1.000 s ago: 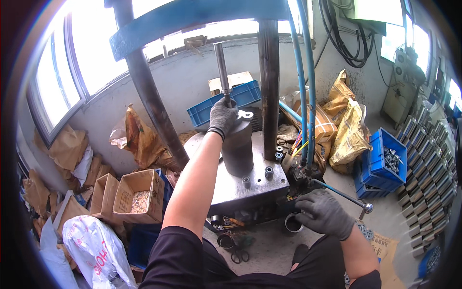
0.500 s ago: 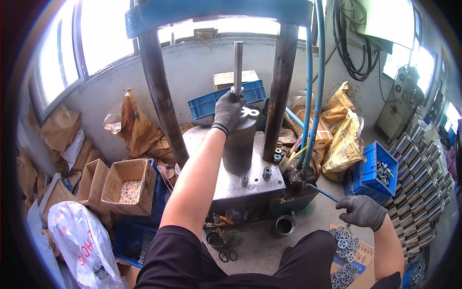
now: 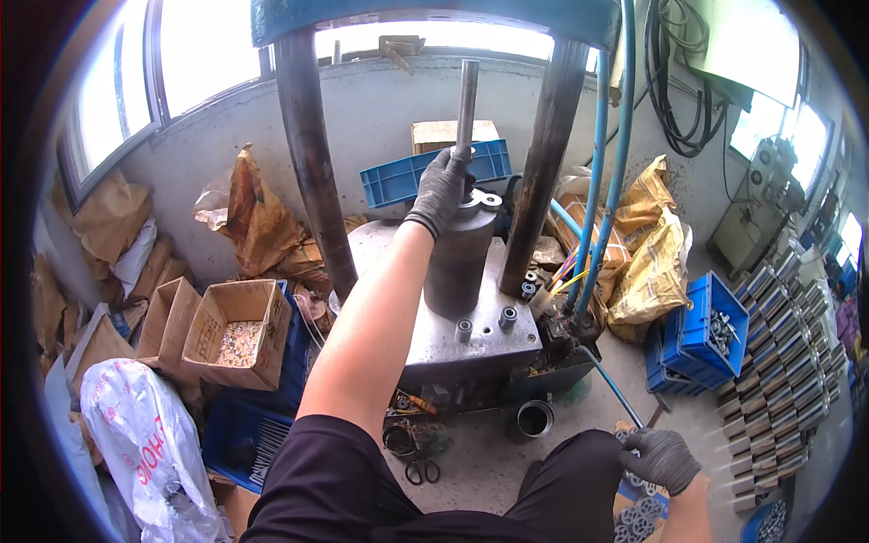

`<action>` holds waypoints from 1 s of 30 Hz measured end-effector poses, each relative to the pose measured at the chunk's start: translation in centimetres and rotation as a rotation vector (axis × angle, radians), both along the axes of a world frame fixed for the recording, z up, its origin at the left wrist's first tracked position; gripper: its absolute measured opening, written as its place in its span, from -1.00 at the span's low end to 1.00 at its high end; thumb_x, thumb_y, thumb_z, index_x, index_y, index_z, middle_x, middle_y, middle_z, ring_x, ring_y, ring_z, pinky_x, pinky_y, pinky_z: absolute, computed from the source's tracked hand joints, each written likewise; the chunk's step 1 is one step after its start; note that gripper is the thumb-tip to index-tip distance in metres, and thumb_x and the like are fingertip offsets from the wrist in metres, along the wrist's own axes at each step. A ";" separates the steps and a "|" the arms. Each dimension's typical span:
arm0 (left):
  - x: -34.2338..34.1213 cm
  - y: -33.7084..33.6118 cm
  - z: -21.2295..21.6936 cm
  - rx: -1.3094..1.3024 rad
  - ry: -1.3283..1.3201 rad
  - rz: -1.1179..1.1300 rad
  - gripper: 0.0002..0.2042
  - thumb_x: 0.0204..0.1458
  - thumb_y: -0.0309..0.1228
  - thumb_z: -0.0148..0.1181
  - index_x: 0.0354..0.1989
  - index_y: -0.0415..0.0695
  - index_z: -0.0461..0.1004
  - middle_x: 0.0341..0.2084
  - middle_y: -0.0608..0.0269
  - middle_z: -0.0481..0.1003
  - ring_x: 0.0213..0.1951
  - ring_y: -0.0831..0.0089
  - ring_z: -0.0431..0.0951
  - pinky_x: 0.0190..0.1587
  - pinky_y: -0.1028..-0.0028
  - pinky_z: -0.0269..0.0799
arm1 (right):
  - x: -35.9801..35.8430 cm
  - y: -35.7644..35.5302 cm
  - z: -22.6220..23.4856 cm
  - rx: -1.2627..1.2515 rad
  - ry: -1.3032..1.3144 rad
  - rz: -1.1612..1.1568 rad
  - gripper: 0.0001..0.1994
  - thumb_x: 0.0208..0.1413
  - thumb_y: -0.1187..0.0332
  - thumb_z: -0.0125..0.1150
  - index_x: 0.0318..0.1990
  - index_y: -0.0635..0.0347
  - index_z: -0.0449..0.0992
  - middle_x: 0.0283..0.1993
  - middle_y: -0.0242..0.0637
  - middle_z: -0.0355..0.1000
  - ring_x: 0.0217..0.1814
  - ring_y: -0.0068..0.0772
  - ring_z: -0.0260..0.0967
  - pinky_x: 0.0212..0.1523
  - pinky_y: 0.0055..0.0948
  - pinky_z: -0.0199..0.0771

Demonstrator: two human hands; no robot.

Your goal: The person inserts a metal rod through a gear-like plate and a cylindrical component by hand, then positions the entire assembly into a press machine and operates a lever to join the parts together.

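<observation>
In the middle of a blue-topped press frame (image 3: pixel 303 163), my left hand (image 3: pixel 442 192), in a dark grey glove, is closed around the lower end of an upright metal rod (image 3: pixel 468 100). A collar on the rod shows just above the fingers. Beneath that hand a thick dark cylinder (image 3: pixel 453 276) stands on the steel press table (image 3: pixel 425 348). A pale metal piece with round holes (image 3: pixel 486 199) lies on the cylinder's top. At lower right my right hand (image 3: pixel 665 460), gloved alike, is closed on the end of a blue lever (image 3: pixel 615 389); its grip is partly hidden.
Two small metal bushings, one of them (image 3: pixel 508 317), stand on the press table. Open cartons (image 3: pixel 237 335) and a blue crate (image 3: pixel 240 452) are at left. At right are a blue bin of metal parts (image 3: pixel 715 317) and stacked metal tubes (image 3: pixel 783 371). Scissors (image 3: pixel 423 471) lie on the floor.
My right hand has moved down and left, and the lever has swung downward with it. My left hand stays at the rod. The whole view has shifted slightly.
</observation>
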State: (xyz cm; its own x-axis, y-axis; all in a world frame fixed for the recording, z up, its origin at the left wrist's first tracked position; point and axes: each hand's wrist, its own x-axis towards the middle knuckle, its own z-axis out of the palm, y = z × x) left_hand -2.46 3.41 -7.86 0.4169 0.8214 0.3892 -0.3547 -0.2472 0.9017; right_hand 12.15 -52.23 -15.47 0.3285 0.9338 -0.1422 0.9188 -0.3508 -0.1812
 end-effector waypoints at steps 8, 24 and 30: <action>0.4 0.8 0.2 -0.016 0.072 -0.040 -0.43 0.36 0.18 0.16 -0.12 -0.21 0.58 -0.56 0.36 0.46 -0.52 0.57 0.47 -0.42 0.44 0.45 | -0.4 0.1 0.0 0.065 0.014 -0.062 -0.70 0.10 0.08 0.34 -0.29 0.12 0.76 -0.33 -0.08 0.62 -0.22 0.01 0.61 -0.14 -0.10 0.62; 0.9 -0.3 -0.7 0.379 0.100 0.259 -0.27 0.25 -0.17 0.44 0.52 0.04 0.20 -0.14 0.20 0.63 -0.20 0.40 0.63 -0.09 0.33 0.59 | -1.2 0.3 0.6 0.185 0.067 -0.129 -0.72 0.08 0.12 0.36 -0.29 0.16 0.73 -0.34 -0.04 0.57 -0.27 0.06 0.59 -0.20 -0.11 0.59; 0.9 -0.1 -0.6 0.326 0.078 0.205 -0.39 0.24 -0.23 0.44 0.42 0.03 0.32 -0.15 0.23 0.63 -0.14 0.45 0.60 -0.01 0.37 0.54 | -0.9 0.4 0.7 0.173 0.037 -0.115 -0.73 0.08 0.14 0.37 -0.26 0.15 0.74 -0.35 -0.05 0.58 -0.27 0.07 0.61 -0.20 -0.09 0.60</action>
